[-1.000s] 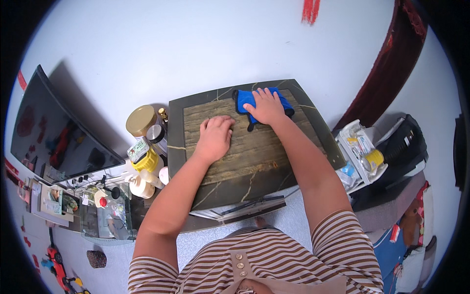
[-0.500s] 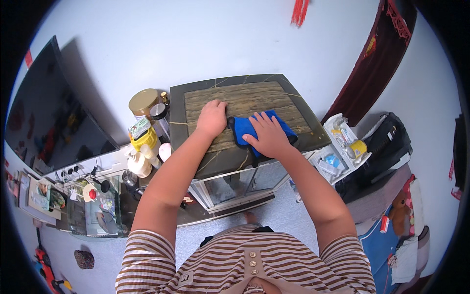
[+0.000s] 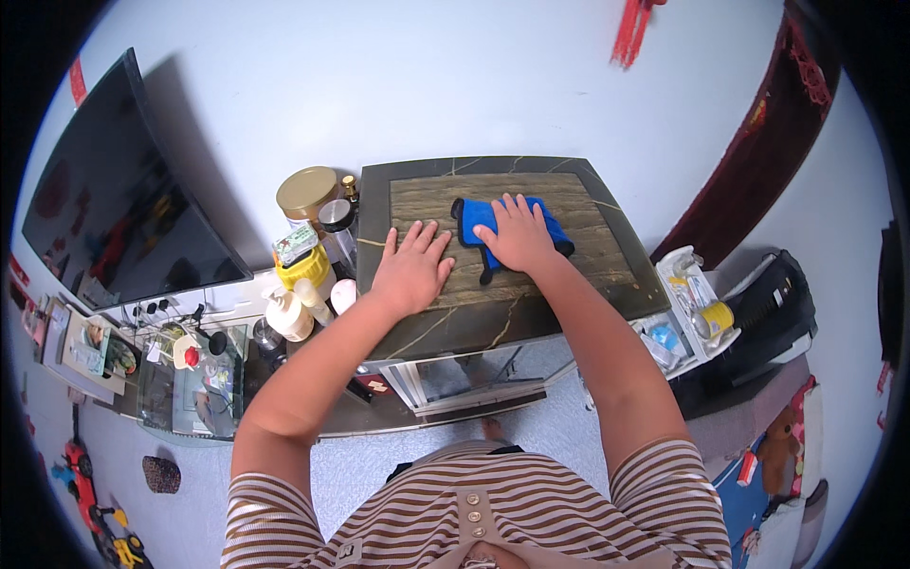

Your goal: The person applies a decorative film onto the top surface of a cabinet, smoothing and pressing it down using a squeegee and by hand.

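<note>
A stone-patterned cabinet top (image 3: pixel 427 194), brown grain with a dark border, lies in front of me. Under my right hand (image 3: pixel 518 235) is a folded blue cloth (image 3: pixel 552 228) with black edging. That hand presses flat on it, fingers stretched forward, without gripping. My left hand (image 3: pixel 413 269) rests bare on the cabinet top's left part, its fingers spread and nothing in it. A gap of bare surface separates the left hand from the cloth. Part of the cloth is hidden beneath my right palm.
Left of the cabinet stand a gold-lidded jar (image 3: pixel 308 192), a dark-lidded clear jar (image 3: pixel 338 220), a yellow container (image 3: pixel 308 266) and a white pump bottle (image 3: pixel 287 316). A television (image 3: pixel 133 199) is farther left. At the right are a white shelf rack (image 3: pixel 697 294) and a black bag (image 3: pixel 773 308).
My left hand has moved back toward the cabinet top's near left, and its fingers have spread. The cloth under my right hand has shifted farther from me. The whole view has shifted slightly.
</note>
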Demonstrator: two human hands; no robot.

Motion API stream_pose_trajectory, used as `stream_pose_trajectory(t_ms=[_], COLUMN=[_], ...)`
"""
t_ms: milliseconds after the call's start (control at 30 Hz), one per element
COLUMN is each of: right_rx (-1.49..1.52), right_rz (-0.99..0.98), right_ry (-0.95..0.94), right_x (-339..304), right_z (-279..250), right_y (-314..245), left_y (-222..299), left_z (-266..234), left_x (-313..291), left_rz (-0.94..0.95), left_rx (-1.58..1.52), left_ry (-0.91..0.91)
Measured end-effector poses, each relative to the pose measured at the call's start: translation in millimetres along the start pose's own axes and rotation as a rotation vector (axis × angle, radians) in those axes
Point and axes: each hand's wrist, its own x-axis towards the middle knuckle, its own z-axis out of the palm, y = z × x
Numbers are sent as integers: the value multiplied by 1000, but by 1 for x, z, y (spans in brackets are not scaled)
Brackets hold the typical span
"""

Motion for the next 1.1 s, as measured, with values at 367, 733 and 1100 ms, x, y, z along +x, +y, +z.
stream_pose_trajectory(t_ms=[367,733,1100], right_rx=[26,55,55], right_rz=[46,36,-146], right_ry=[-38,-54,-56], right_x=[129,145,25], right_z=[18,19,7], right_y=[-22,-25,-33], left_y=[5,4,-7], left_z=[-4,-5,5], left_x=[-8,-5,6], left_rz=[1,-3,-19], left_rx=[-67,-127,-400], left_ry=[96,129,442])
